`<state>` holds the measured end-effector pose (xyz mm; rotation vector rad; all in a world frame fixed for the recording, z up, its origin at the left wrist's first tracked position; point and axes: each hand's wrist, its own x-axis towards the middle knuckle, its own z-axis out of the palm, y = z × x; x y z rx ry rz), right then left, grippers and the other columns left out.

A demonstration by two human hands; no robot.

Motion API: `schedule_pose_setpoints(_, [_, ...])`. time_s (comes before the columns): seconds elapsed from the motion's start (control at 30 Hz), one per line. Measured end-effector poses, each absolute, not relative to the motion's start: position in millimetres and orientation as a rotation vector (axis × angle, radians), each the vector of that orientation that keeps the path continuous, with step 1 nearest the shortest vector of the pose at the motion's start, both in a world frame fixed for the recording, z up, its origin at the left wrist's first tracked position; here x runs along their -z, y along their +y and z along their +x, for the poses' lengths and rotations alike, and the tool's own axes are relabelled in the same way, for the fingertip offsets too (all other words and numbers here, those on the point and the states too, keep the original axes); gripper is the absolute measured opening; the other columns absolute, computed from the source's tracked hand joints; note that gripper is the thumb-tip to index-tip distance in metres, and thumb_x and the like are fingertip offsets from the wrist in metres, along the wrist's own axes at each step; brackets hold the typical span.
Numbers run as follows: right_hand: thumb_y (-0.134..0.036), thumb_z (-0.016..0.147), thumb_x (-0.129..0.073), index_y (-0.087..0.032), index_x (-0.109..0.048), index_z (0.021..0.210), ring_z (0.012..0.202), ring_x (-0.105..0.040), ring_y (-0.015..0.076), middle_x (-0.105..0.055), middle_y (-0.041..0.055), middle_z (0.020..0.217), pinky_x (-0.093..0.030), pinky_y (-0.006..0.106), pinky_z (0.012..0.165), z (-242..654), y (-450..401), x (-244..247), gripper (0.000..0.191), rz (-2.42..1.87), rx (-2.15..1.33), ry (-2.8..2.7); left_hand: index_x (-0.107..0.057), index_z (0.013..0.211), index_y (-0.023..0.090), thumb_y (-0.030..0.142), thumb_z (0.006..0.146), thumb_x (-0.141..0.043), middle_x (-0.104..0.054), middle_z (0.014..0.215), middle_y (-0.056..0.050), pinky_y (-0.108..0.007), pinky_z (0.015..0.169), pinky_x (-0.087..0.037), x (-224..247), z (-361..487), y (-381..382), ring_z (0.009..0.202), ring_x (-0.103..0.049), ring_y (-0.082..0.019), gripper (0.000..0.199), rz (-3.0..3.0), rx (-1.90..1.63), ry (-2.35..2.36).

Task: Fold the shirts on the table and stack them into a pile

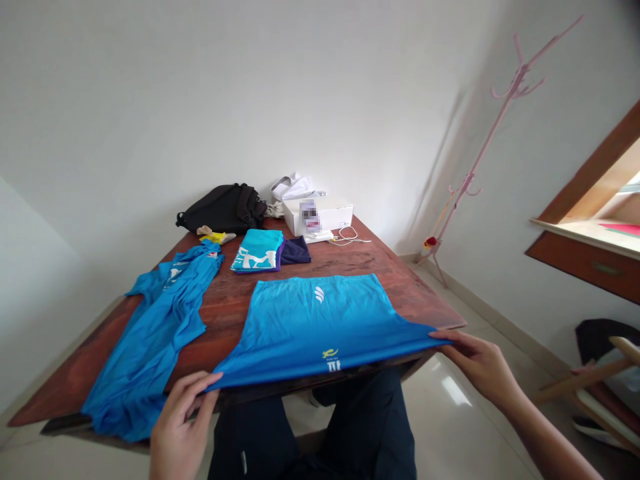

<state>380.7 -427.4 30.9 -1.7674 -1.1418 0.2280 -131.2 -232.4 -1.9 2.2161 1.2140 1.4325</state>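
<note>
A blue shirt (310,327) with a white logo and a small yellow emblem lies over the near edge of the table, its front part pulled taut sideways. My left hand (184,417) pinches its left corner between thumb and fingers. At the opposite corner, my right hand (475,363) grips the fabric the same way, out past the table's right side. To the left, a second blue shirt (155,333) lies loosely rumpled and hangs over the table edge. Behind the taut shirt sits a folded stack of teal and purple clothes (259,251), beside a folded dark navy cloth (296,251).
The reddish wooden table (225,303) also bears a black backpack (225,207), a white box (330,215), a white cable (350,237) and a yellow item (216,236). A pink coat stand (487,147) leans in the right corner. A wooden chair (595,373) stands at right.
</note>
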Motion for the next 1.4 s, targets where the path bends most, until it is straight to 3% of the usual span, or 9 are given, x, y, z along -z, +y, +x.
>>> schedule_pose_setpoints(0.2, [-0.067, 0.081, -0.071, -0.029, -0.083, 0.087, 0.089, -0.07, 0.0274, -0.072, 0.0108, 0.096, -0.059, 0.035, 0.073, 365, -429, -64, 0.041, -1.689, -0.049, -1.206, -0.068, 0.105, 0.026, 0.042, 0.1, -0.053, -0.071, 0.125, -0.005, -0.037, 0.105, -0.051, -28, -118, -235, 0.122, -0.065, -0.026, 0.023, 2.073, -1.422, 1.254])
schedule_pose_setpoints(0.37, [-0.059, 0.089, -0.066, -0.031, -0.077, 0.094, 0.108, -0.067, 0.0322, -0.072, 0.0096, 0.11, -0.055, 0.046, 0.094, 355, -425, -84, 0.03, -1.635, 0.018, -1.142, -0.062, 0.104, 0.025, 0.047, 0.102, -0.048, -0.075, 0.103, -0.006, -0.039, 0.098, -0.053, -55, -100, -235, 0.105, -0.069, -0.027, 0.026, 1.917, -1.558, 1.438])
schedule_pose_setpoints(0.53, [-0.056, 0.091, -0.067, -0.026, -0.071, 0.097, 0.072, -0.063, 0.0237, -0.071, 0.0076, 0.087, -0.053, 0.038, 0.066, 347, -415, -97, 0.032, -1.566, 0.194, -0.837, -0.064, 0.095, 0.022, 0.047, 0.099, -0.05, -0.067, 0.096, -0.007, -0.041, 0.096, -0.053, -87, -84, -223, 0.096, -0.067, -0.027, 0.029, 1.912, -2.002, 1.554])
schedule_pose_setpoints(0.67, [-0.053, 0.093, -0.066, -0.027, -0.071, 0.1, 0.069, -0.058, 0.023, -0.068, 0.0068, 0.088, -0.044, 0.035, 0.06, 340, -395, -124, 0.027, -1.481, 0.374, -0.789, -0.069, 0.102, 0.017, 0.047, 0.098, -0.054, -0.07, 0.1, -0.009, -0.042, 0.096, -0.054, -121, -78, -206, 0.099, -0.068, -0.027, 0.034, 1.858, -2.236, 1.506])
schedule_pose_setpoints(0.87, [-0.057, 0.093, -0.06, -0.02, -0.071, 0.1, 0.058, -0.051, 0.0177, -0.063, 0.0025, 0.073, -0.039, 0.03, 0.055, 383, -317, -133, 0.038, -1.614, 0.311, -0.951, -0.069, 0.112, 0.022, 0.049, 0.1, -0.051, -0.073, 0.106, -0.003, -0.035, 0.091, -0.051, -145, -65, -133, 0.098, -0.069, -0.022, 0.035, 2.175, -1.666, 1.377])
schedule_pose_setpoints(1.1, [-0.05, 0.088, -0.054, -0.02, -0.065, 0.072, 0.068, -0.058, 0.0235, -0.066, 0.0062, 0.069, -0.04, 0.032, 0.062, 434, -188, -34, 0.035, -1.909, -0.021, -1.133, -0.068, 0.103, 0.017, 0.047, 0.097, -0.045, -0.076, 0.102, -0.012, -0.03, 0.08, -0.048, -63, -30, -12, 0.095, -0.07, -0.027, 0.038, 2.286, -0.972, 1.397])
schedule_pose_setpoints(1.27, [-0.043, 0.085, -0.057, -0.021, -0.065, 0.072, 0.071, -0.06, 0.0233, -0.069, 0.0063, 0.073, -0.04, 0.031, 0.065, 444, -141, 0, 0.027, -1.957, -0.106, -1.163, -0.07, 0.102, 0.018, 0.047, 0.096, -0.044, -0.077, 0.11, -0.014, -0.029, 0.084, -0.047, -31, -23, 27, 0.103, -0.07, -0.028, 0.04, 2.317, -0.846, 1.421])
schedule_pose_setpoints(1.33, [-0.043, 0.085, -0.058, -0.021, -0.065, 0.071, 0.071, -0.06, 0.0231, -0.068, 0.0058, 0.071, -0.04, 0.031, 0.065, 451, -129, 1, 0.027, -1.961, -0.117, -1.17, -0.072, 0.103, 0.017, 0.05, 0.095, -0.046, -0.078, 0.103, -0.013, -0.028, 0.08, -0.048, -32, -23, 33, 0.095, -0.072, -0.027, 0.042, 2.285, -0.864, 1.421])
schedule_pose_setpoints(1.4, [-0.045, 0.084, -0.06, -0.021, -0.062, 0.066, 0.068, -0.058, 0.0226, -0.066, 0.0048, 0.066, -0.04, 0.031, 0.064, 458, -119, -1, 0.031, -1.961, -0.136, -1.183, -0.072, 0.105, 0.015, 0.053, 0.094, -0.048, -0.077, 0.079, -0.008, -0.027, 0.069, -0.048, -38, -24, 35, 0.072, -0.072, -0.023, 0.046, 2.214, -0.837, 1.429])
